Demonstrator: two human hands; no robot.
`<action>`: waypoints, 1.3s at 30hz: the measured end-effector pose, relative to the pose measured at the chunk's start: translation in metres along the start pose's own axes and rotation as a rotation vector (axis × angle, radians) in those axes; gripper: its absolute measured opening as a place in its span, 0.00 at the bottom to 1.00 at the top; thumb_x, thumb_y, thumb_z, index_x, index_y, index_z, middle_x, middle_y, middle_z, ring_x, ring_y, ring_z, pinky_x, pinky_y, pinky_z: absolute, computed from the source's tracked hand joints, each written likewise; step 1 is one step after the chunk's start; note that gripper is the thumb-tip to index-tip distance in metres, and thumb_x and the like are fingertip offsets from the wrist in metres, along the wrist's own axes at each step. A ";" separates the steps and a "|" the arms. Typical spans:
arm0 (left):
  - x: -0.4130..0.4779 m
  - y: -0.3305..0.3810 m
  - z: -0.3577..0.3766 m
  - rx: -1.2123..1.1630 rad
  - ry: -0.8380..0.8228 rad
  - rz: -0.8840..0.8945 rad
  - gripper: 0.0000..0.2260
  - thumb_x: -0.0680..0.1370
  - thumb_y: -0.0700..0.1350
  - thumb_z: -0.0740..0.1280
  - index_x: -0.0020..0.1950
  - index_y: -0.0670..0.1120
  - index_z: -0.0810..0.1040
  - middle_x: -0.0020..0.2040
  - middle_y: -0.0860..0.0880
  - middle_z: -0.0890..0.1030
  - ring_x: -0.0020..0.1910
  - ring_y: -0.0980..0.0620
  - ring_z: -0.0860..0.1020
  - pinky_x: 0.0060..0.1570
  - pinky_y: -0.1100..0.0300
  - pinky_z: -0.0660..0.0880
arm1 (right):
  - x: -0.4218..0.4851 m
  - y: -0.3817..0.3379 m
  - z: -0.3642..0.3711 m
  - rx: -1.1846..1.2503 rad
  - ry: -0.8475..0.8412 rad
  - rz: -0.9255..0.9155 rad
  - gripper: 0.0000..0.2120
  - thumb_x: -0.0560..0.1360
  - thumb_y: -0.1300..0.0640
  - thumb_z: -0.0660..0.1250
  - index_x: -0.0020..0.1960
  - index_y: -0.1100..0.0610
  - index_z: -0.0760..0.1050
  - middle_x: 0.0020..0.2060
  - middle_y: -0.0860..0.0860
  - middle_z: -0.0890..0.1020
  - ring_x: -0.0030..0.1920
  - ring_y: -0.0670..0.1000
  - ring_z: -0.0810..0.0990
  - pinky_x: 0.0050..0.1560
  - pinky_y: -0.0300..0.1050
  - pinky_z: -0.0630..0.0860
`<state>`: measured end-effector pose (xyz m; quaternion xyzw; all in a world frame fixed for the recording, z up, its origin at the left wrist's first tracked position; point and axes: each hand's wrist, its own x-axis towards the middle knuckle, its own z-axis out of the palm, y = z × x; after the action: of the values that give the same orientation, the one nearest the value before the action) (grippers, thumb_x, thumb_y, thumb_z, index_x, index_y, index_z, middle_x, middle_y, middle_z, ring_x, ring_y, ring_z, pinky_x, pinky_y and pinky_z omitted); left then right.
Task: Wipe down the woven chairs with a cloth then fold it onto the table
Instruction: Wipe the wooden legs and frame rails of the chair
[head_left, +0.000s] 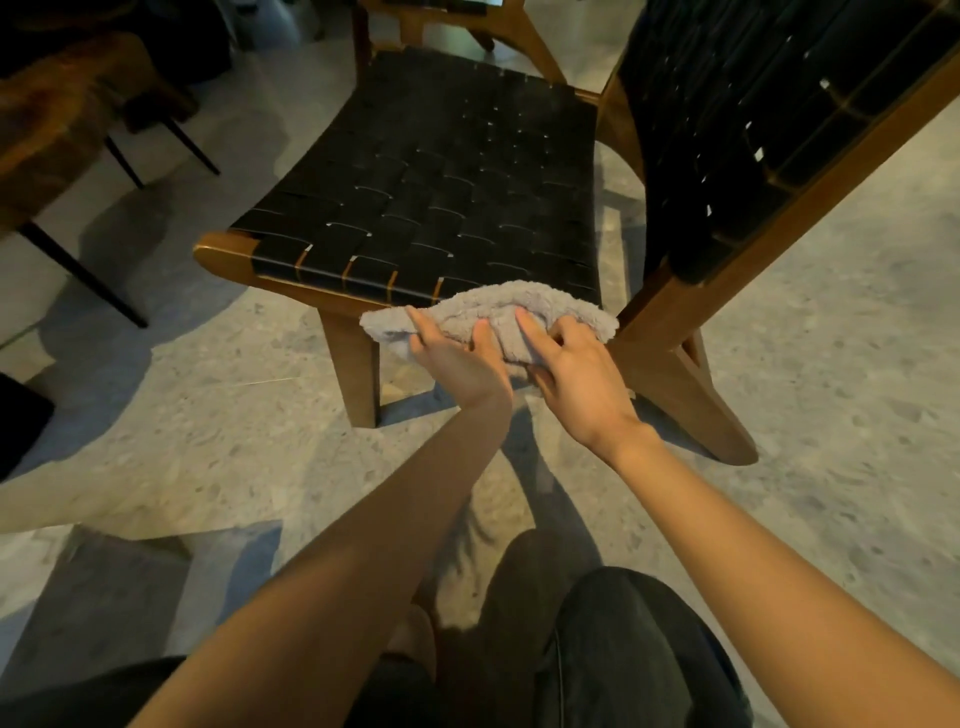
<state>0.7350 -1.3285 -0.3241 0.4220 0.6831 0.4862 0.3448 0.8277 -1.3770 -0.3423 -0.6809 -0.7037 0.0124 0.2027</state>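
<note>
Cloth (545, 306) at chair (441, 182) edge, hands (462, 358) gripping

Fluffy grey terry cloth (493, 312); glossy black woven-strap chair (441, 197), smooth brown wood frame; speckled stone floor (831, 415).

Speckled grey floor (831, 415) carries the woven chair (441, 197) and a wooden table (52, 130).

**Tally of things in view**

Two woven chairs: the near chair (415, 182) and a far chair (535, 41), cut off at the top edge. One grey cloth (488, 312). One wooden table (47, 119). Two hands: left hand (457, 358), right hand (576, 374).
</note>
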 end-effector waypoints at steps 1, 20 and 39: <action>0.004 0.000 -0.004 0.018 0.023 0.020 0.34 0.76 0.43 0.68 0.77 0.47 0.53 0.74 0.45 0.60 0.73 0.49 0.61 0.64 0.67 0.44 | 0.005 -0.004 0.001 0.009 0.009 0.009 0.30 0.79 0.59 0.62 0.77 0.50 0.54 0.51 0.54 0.71 0.50 0.52 0.68 0.46 0.41 0.64; -0.102 -0.021 0.088 -0.186 -0.345 -0.288 0.35 0.73 0.40 0.72 0.72 0.46 0.54 0.72 0.43 0.58 0.71 0.47 0.63 0.65 0.58 0.66 | -0.094 0.108 -0.004 0.254 0.395 0.381 0.12 0.79 0.55 0.58 0.61 0.51 0.73 0.45 0.47 0.74 0.44 0.46 0.72 0.45 0.42 0.69; -0.112 -0.086 0.132 -0.180 -0.525 -0.176 0.16 0.77 0.43 0.68 0.65 0.44 0.74 0.60 0.47 0.79 0.58 0.50 0.77 0.59 0.56 0.73 | -0.066 0.162 0.020 0.429 0.249 0.198 0.06 0.81 0.60 0.61 0.46 0.58 0.72 0.38 0.49 0.76 0.36 0.39 0.73 0.38 0.36 0.65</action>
<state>0.8760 -1.3957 -0.4377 0.4404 0.5584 0.3872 0.5868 0.9756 -1.4237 -0.4257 -0.6841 -0.5848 0.0970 0.4250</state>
